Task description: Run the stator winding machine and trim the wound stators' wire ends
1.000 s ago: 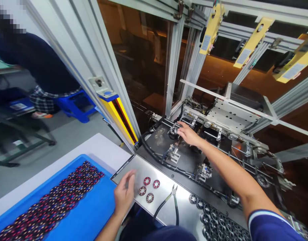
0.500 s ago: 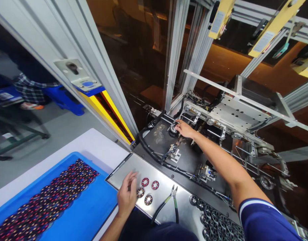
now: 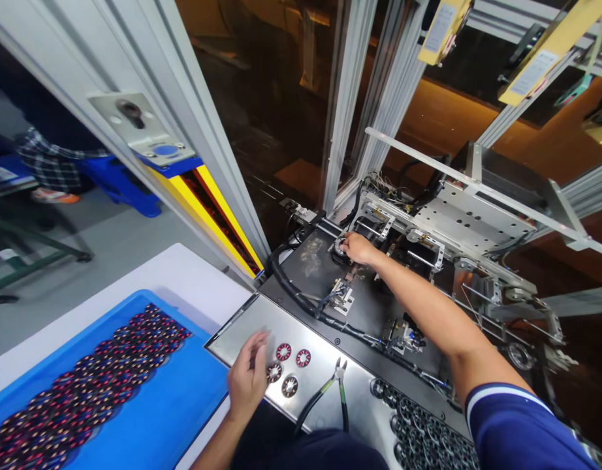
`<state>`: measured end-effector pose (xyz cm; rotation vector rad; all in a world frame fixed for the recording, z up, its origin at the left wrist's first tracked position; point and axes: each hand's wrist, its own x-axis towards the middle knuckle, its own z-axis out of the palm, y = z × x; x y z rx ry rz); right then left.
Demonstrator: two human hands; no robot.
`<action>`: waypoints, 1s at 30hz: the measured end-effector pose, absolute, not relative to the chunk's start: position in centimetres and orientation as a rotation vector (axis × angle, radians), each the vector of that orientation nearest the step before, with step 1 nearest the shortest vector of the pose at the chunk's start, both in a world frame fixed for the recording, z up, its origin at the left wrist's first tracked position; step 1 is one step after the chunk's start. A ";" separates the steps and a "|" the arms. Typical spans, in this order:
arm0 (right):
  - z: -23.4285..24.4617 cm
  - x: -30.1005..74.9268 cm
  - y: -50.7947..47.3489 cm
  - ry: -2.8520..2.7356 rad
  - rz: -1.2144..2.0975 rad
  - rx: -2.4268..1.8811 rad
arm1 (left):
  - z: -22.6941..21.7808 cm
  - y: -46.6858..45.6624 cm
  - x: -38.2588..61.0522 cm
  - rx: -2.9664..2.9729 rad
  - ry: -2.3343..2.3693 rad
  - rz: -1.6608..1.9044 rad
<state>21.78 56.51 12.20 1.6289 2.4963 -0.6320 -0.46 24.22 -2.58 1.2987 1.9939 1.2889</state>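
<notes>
My right hand [image 3: 358,249] reaches over the black machine deck, its fingers bent down onto a round metal part [image 3: 338,247] at a round station; the fingertips are partly hidden. My left hand [image 3: 248,373] hovers palm inward above the steel plate [image 3: 242,320], fingers loosely curled, the thumb apart from them, nothing visible in it. Beside it lie two red-wound stators [image 3: 283,352] and two copper-coloured wound stators [image 3: 290,386]. A pair of cutting pliers [image 3: 339,373] rests on the plate with its handles spread.
A blue tray [image 3: 183,391] with many overlapping stators stands at the left. Rows of dark metal rings [image 3: 418,424] lie at the plate's right end. A black cable [image 3: 291,294] runs along the deck. An aluminium post [image 3: 203,130] rises at left; a person's leg [image 3: 51,163] shows beyond.
My right hand's fingers have drawn in and down on the round part. My left hand has barely moved. The view has shifted slightly.
</notes>
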 end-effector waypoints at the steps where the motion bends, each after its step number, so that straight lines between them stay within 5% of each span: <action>1: 12.2 21.7 56.4 2.484 -0.629 1.634 | -2.6 24.2 -0.5 1.298 1.995 1.289; 30: 13.1 22.6 54.3 2.649 -0.403 1.590 | -1.1 24.6 -0.6 1.209 1.996 1.267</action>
